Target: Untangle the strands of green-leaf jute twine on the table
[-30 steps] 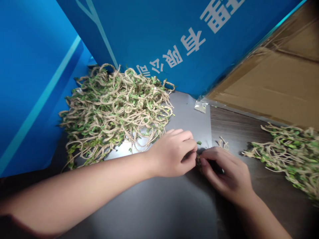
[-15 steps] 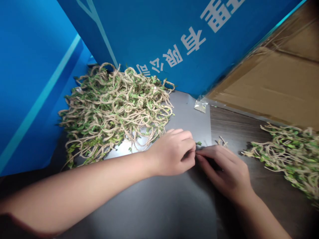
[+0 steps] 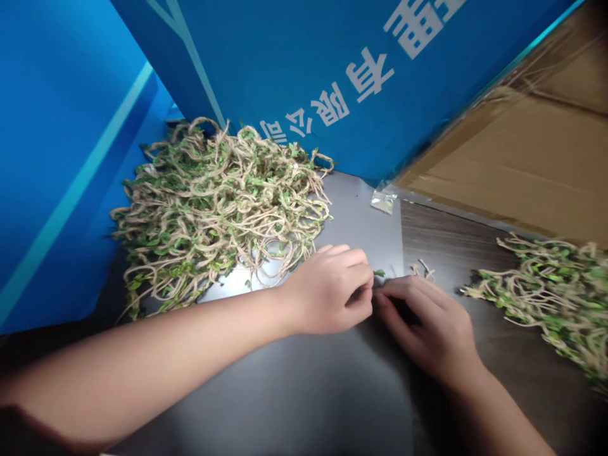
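My left hand (image 3: pixel 332 290) is closed in a loose fist over the grey mat (image 3: pixel 294 386), its thumb and fingertips pressed together. A small green leaf (image 3: pixel 379 273) pokes out beside its knuckles, seemingly from a piece of leafy twine mostly hidden in the fingers. Close by on the right, my right hand (image 3: pixel 430 323) pinches with thumb and index finger, its tips almost touching the left fingertips. What lies in that pinch is too small to make out. Beyond the left forearm lies a big heap of leafy jute twine (image 3: pixel 228 202), tan cords tangled with green leaves.
A second pile of leafy twine (image 3: pixel 560 297) lies right on the dark wood-grain surface (image 3: pixel 441 234), near short twine scraps (image 3: pixel 422 270). A small clear plastic packet (image 3: pixel 384 202) sits by the mat's far edge. Blue printed panels (image 3: pixel 294 57) and a cardboard box (image 3: pixel 527 164) stand behind.
Very little differs. Both hands keep their pinched pose at the same spot, with only a slight shift of the right fingertips.
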`<state>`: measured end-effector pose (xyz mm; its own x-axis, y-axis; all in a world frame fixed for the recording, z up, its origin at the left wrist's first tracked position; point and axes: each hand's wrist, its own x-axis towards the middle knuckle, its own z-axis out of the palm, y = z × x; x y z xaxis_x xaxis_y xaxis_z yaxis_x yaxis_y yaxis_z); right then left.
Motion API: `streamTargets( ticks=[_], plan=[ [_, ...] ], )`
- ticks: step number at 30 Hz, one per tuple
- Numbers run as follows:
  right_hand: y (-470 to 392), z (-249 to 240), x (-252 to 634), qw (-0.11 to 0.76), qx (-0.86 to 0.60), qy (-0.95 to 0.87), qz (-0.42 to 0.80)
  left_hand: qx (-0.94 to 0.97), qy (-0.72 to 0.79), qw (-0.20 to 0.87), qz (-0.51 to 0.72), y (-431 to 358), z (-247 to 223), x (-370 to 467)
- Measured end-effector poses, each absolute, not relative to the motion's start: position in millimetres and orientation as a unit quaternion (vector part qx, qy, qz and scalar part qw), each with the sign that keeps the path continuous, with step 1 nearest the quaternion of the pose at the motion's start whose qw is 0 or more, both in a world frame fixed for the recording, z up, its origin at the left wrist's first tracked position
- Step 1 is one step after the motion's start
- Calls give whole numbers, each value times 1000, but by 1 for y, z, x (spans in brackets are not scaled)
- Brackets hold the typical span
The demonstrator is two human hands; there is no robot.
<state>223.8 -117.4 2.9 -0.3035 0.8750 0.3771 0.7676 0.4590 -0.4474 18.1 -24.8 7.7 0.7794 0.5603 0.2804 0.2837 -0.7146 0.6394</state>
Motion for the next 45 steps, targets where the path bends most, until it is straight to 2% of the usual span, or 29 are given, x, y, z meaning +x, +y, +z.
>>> streamTargets(
  ticks=[11, 45],
  plan=[
    [-116, 4, 223, 317, -527, -780, 114, 890, 236, 308, 240, -24, 7, 18],
    [-116, 8, 222, 307, -528, -783, 120, 891, 235, 311, 233, -24, 6, 18]
  ],
)
